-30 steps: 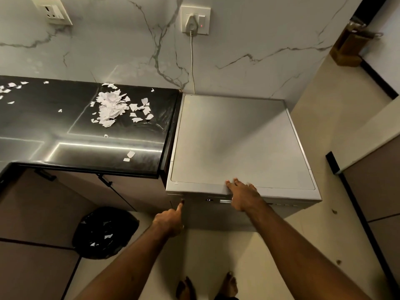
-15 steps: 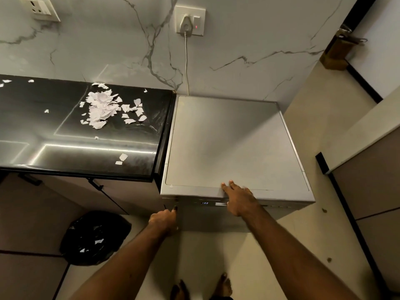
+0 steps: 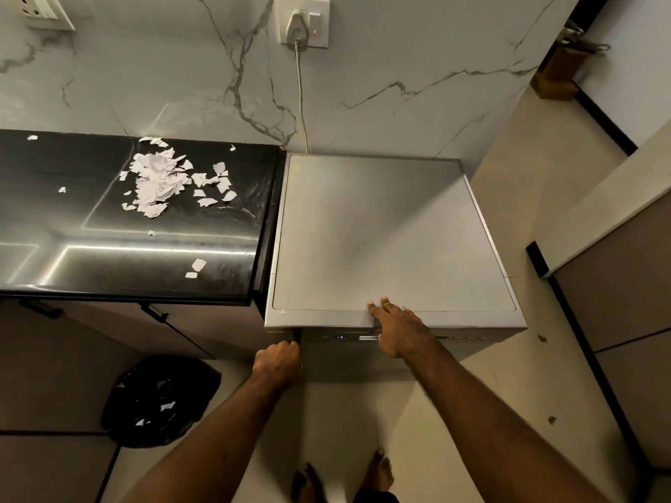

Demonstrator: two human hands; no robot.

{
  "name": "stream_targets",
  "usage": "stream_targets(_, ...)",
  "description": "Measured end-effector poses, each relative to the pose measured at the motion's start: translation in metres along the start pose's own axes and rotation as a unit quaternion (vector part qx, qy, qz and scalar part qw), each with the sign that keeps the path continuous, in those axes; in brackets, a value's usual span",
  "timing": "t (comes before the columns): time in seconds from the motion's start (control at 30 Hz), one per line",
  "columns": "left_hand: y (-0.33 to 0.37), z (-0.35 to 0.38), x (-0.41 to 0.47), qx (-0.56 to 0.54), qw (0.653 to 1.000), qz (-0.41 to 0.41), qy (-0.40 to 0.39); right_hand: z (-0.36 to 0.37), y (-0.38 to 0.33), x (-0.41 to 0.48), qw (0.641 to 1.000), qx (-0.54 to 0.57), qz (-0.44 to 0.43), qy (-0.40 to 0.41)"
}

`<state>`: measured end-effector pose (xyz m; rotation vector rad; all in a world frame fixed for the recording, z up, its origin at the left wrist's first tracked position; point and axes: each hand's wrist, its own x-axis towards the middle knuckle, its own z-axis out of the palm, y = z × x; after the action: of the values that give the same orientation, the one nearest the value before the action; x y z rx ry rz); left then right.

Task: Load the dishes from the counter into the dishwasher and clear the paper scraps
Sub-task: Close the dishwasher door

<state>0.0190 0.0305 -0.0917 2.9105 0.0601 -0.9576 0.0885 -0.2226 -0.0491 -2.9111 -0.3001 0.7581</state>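
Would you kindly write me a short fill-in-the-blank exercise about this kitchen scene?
1. The paper scraps lie on the ____ counter.
2. The right hand rests on the ____ edge of the dishwasher.
3. The left hand is by the ____ end of the dishwasher's front panel.
4. The light on the wall socket glows ____.

Missing words: black; front; left; red.

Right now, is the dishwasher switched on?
On: the dishwasher shows a lit display on its front panel, and the wall socket glows red.
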Motion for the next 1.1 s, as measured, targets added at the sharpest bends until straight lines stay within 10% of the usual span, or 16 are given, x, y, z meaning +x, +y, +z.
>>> stream_targets(1.1, 0.013, -0.002, 0.000, 0.032, 0.999, 0.014, -0.041, 0.004, -0.001, 0.000, 1.000, 0.023, 0.008, -0.015)
